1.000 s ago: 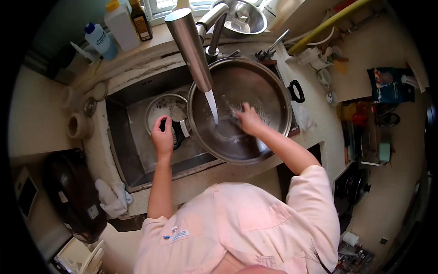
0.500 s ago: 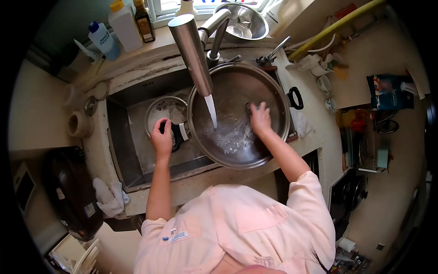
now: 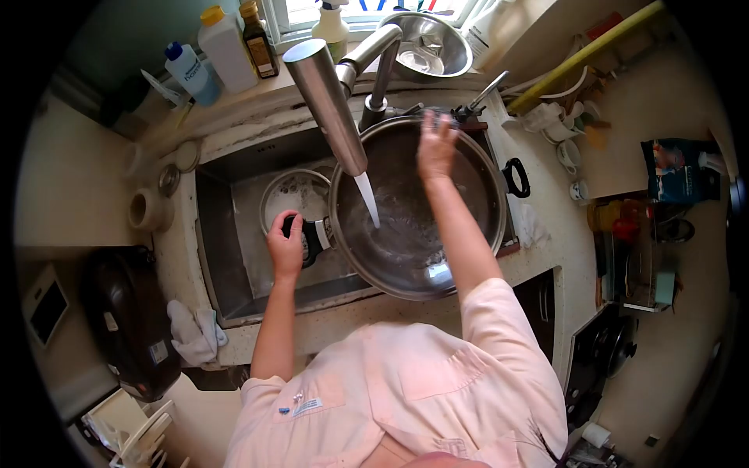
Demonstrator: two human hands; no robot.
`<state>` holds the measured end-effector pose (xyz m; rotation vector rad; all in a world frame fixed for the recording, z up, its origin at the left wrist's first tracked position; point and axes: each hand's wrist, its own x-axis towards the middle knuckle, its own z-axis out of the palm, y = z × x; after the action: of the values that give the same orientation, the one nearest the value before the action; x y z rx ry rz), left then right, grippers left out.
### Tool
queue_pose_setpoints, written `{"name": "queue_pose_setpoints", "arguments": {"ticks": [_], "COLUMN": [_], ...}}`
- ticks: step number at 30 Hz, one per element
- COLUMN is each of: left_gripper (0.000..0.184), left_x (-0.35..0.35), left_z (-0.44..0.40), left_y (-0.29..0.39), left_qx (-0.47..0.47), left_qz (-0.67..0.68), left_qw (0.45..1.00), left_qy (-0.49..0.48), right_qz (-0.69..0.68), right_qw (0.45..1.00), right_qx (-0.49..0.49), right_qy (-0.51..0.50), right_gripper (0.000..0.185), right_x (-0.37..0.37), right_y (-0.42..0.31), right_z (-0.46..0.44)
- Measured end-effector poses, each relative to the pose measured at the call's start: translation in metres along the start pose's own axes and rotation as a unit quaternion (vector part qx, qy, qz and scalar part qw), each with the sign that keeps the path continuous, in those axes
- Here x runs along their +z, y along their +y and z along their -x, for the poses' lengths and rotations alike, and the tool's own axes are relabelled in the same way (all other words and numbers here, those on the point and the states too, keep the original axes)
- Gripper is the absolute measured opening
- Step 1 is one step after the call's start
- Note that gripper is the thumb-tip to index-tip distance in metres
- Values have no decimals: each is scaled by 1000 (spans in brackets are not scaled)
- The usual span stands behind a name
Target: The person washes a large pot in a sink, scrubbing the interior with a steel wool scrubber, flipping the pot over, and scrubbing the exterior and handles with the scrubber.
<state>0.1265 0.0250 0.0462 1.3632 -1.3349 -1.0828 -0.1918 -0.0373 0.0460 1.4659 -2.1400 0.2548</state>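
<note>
A large round steel pan (image 3: 390,257) rests over the right side of the sink, with water running into it from the faucet (image 3: 331,109). My left hand (image 3: 286,246) is closed around the pan's black left handle (image 3: 314,240). At the pan's far rim is my right hand (image 3: 438,148), blurred, its fingers around what looks like a small dark scrubber (image 3: 441,117), not clear in detail. Shallow water moves in the pan's bottom. Left of the pan, a smaller round pot (image 3: 295,189) sits in the sink with liquid and bubbles in it.
The sink (image 3: 234,257) extends to the left. Bottles (image 3: 226,51) and a steel bowl (image 3: 429,43) stand along the window ledge. Cups (image 3: 568,156) are on the right counter, a white cloth (image 3: 193,334) at the left front edge. A stove (image 3: 597,351) is at lower right.
My right hand has moved from the middle of the pan, first rightward, then up to its far rim. My left hand keeps its hold on the handle. The view has shifted slightly.
</note>
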Motion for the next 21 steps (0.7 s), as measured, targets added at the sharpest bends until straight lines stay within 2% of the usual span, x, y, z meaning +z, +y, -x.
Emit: {"name": "queue_pose_setpoints", "arguments": {"ticks": [1, 2, 3, 5, 8, 9, 10, 11, 13, 16, 17, 18, 20, 21], "left_gripper": [17, 17, 16, 17, 18, 18, 18, 19, 19, 19, 19, 19, 19, 19], "left_x": [1, 0, -1, -2, 0, 0, 0, 0, -1, 1, 1, 1, 0, 0], "left_z": [0, -1, -1, 0, -1, -1, -2, -2, -2, -1, -1, -1, -1, -1], "left_y": [1, 1, 1, -2, -1, -1, -1, 0, -3, -7, -7, -7, -5, -4], "left_qx": [-5, -9, -15, -19, -26, -30, -26, -26, -26, -26, -25, -23, -19, -16], "left_qz": [-1, -2, -3, -15, -15, -13, -13, -15, -17, -17, -21, -26, -37, -42], "left_qw": [1000, 1000, 1000, 1000, 1000, 999, 1000, 1000, 999, 999, 999, 999, 999, 999], "left_qy": [-2, -4, -6, -2, 0, 3, 4, 4, 5, 12, 13, 13, 6, 4], "right_qz": [-45, -146, -208, -213, -80, 3, 61, 86, -55, -204, -230, -146, -123, -175], "right_qw": [998, 988, 977, 971, 968, 981, 984, 976, 968, 943, 960, 985, 991, 977], "right_qx": [-5, 34, 15, -79, -216, -151, -33, 20, -84, -107, -72, -15, 52, 106], "right_qy": [-37, -31, -34, -71, -103, -126, -165, -198, -230, -239, -140, -90, 14, -59], "right_gripper": [49, 48, 48, 44, 36, 30, 29, 38, 30, 27, 22, 21, 21, 29], "right_x": [-1, -14, -22, -26, -7, -6, 1, 4, -37, -69, -76, -72, -46, -32], "right_y": [-18, -34, -39, -36, 12, 25, 34, 46, 53, 58, 62, 69, 98, 108], "right_z": [1, 6, 10, 30, 60, 65, 70, 79, 90, 56, 34, 10, -23, -36]}}
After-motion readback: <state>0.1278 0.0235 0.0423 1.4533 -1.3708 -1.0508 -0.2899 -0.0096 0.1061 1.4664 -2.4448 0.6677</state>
